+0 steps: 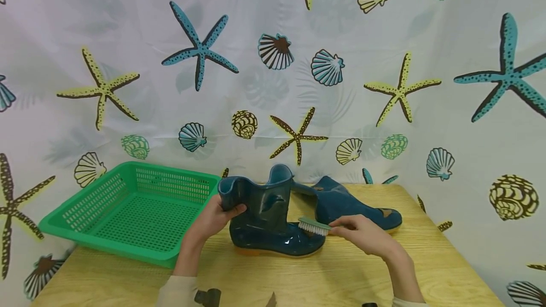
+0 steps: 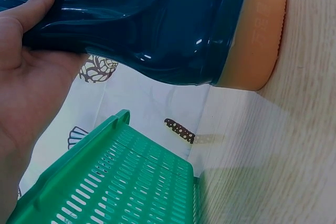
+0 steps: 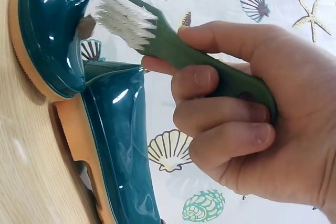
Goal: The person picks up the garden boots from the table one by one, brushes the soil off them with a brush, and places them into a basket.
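Note:
A dark teal rubber boot (image 1: 260, 207) with a tan sole stands on the wooden table, its toe pointing right. My left hand (image 1: 217, 219) grips its shaft near the top, thumb pressed on the near side. In the left wrist view the heel (image 2: 254, 35) is down at the tabletop. My right hand (image 1: 362, 233) holds a green scrubbing brush (image 3: 178, 51), fingers curled round the handle. White bristles (image 3: 126, 22) face the boot's toe, right beside a brown patch (image 3: 86, 27) there.
Behind on the right, a second teal boot (image 1: 341, 205) lies on the table (image 1: 239, 283), with a brown patch on its toe. At the left stands a green perforated plastic basket (image 1: 111, 245). A shell-and-starfish curtain (image 1: 273, 94) hangs close behind the table.

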A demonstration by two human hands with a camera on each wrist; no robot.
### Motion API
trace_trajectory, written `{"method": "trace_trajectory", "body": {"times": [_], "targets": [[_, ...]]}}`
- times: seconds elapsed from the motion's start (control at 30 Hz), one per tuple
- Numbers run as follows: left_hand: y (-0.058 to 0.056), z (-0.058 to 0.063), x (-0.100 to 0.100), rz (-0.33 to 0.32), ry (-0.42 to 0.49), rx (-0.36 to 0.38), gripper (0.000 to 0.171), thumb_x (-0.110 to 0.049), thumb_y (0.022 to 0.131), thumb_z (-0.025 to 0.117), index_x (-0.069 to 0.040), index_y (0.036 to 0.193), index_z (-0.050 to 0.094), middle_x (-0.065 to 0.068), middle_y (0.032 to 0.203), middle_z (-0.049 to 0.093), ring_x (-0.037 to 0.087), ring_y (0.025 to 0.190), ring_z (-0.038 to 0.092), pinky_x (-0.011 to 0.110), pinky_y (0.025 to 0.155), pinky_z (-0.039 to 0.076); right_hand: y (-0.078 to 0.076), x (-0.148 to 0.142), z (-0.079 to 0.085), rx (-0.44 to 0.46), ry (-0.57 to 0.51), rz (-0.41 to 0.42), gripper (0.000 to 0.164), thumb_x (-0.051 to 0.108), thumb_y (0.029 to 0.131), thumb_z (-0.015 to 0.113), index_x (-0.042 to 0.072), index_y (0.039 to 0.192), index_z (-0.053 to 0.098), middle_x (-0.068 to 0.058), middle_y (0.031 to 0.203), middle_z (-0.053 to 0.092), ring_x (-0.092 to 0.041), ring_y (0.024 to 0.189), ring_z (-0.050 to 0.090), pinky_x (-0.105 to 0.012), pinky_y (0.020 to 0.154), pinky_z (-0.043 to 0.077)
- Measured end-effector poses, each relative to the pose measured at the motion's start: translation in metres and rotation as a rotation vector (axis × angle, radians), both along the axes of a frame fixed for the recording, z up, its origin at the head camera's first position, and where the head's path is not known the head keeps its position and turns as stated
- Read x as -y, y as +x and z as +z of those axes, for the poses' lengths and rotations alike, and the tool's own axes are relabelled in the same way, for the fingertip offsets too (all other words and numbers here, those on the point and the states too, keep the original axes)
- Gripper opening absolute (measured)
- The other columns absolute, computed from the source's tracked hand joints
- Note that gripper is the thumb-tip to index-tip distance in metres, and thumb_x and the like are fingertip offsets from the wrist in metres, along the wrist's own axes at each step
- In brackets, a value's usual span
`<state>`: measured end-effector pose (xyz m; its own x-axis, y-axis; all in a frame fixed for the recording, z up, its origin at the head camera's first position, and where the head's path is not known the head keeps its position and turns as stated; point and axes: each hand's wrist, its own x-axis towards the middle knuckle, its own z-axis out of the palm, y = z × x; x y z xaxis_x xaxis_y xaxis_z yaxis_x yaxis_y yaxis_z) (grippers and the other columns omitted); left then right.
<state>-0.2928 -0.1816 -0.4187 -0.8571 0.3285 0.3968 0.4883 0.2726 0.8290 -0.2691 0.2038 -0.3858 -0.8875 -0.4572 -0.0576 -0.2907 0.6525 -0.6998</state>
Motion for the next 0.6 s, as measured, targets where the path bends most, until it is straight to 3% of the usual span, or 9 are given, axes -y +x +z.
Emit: {"method": "trace_trajectory", "body": {"times": [0.3,0.43,0.6], "targets": [[0.0,-0.001,0.001,0.008,-0.005,-0.01,0.04,-0.013,0.096,0.066,-0.001,0.133,0.057,0.02,0.126,0.064,0.031,0.118,0.06,0.047,0.097,0.052,-0.002,0.007,-0.006,-0.035,0.068,-0.118,0.037,0.029,0.102,0.057,0.003,0.127,0.064,-0.011,0.122,0.067,-0.028,0.107,0.064,-0.045,0.084,0.054],[0.001,-0.002,0.001,0.003,-0.002,-0.007,0.04,-0.013,0.096,0.066,-0.001,0.133,0.058,0.02,0.126,0.064,0.031,0.117,0.06,0.045,0.096,0.052,0.0,0.008,-0.004,-0.026,0.102,-0.119,0.034,0.028,0.1,0.058,0.004,0.122,0.067,-0.009,0.118,0.068,-0.026,0.104,0.065,-0.045,0.084,0.054],[0.0,-0.001,0.0,0.011,-0.001,0.008,0.04,-0.014,0.095,0.067,-0.004,0.133,0.058,0.018,0.126,0.064,0.029,0.117,0.06,0.045,0.097,0.052,0.008,-0.001,0.011,0.013,0.114,-0.092,0.033,0.03,0.099,0.059,0.005,0.119,0.069,-0.007,0.115,0.069,-0.024,0.1,0.065,-0.044,0.081,0.054]]}}
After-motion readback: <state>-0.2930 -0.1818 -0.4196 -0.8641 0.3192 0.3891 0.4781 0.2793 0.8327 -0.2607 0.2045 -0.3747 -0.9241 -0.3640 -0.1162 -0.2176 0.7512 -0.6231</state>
